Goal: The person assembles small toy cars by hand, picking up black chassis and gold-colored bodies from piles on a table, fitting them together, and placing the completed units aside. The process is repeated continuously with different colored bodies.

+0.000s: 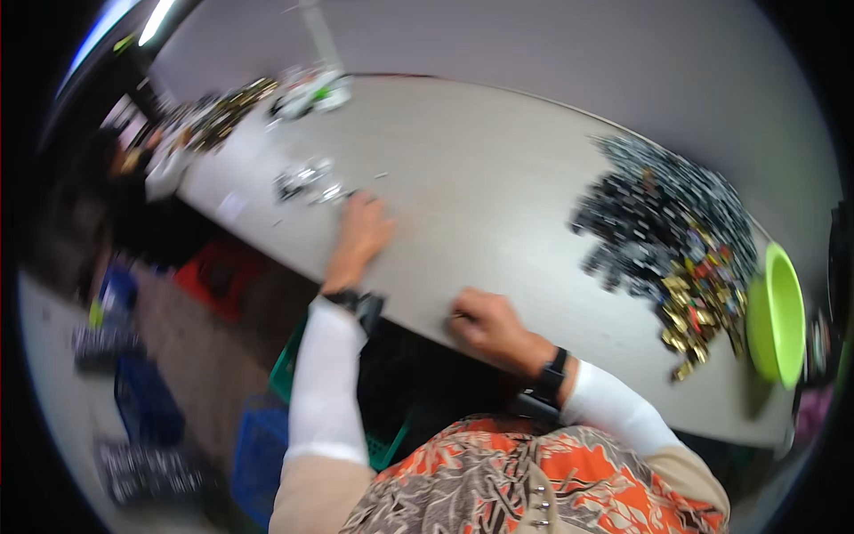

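My left hand (363, 230) reaches forward over the pale table (463, 178), beside a small group of shiny clear and silver pieces (307, 181). Its fingers are smeared by motion, and whether they grip anything is hidden. One small silver piece (381, 175) lies just beyond the fingertips. My right hand (491, 327) rests by the table's near edge with its fingers curled closed. A small dark spot shows at the curled fingers, too blurred to name.
At the right lies a wide heap of small silver, black and gold foil-like pieces (649, 214), next to a lime-green bowl (777, 316) tipped on its side. A white bag (316, 93) sits far left. Another person (133, 178) is at the table's left end, near a red stool (218, 276).
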A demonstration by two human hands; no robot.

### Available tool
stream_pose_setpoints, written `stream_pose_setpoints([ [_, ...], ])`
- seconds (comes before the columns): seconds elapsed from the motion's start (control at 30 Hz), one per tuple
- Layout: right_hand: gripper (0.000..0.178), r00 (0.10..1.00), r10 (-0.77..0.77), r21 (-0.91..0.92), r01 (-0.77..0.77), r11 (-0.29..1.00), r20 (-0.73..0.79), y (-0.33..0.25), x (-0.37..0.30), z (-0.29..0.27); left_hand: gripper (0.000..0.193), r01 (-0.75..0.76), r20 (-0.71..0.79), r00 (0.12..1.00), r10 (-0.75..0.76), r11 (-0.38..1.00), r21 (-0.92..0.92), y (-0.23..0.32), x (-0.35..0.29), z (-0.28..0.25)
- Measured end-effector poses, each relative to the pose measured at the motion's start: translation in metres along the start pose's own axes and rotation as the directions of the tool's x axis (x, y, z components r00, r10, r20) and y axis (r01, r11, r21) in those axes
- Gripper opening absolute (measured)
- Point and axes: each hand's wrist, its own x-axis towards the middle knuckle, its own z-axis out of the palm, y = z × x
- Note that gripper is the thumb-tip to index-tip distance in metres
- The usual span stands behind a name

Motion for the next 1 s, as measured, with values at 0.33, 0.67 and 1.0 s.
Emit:
stream_pose_setpoints([
  [0.33, 0.010, 0.881, 0.023, 0.295, 0.134, 0.946, -0.473, -0.008, 0.032, 0.056, 0.020, -0.098, -0.192, 0.975, 0.114, 0.991, 0.093, -0.030, -0.116, -0.140],
  [0.67, 0.010, 0.662, 0.246, 0.116, -0.235, 0.965, -0.708, 0.020, -0.098, -0.036, 0.013, -0.207, -0.065, 0.978, 0.200, 0.970, -0.125, 0.086, -0.068, -0.110],
  [1.0, 0.010, 0.466, 0.285, -0.248, -0.789, 0.562, -0.838, 0.047, -0.188, -0.089, 0.025, -0.663, 0.217, 0.692, 0.688, 0.725, -0.186, 0.263, -0.026, 0.048],
])
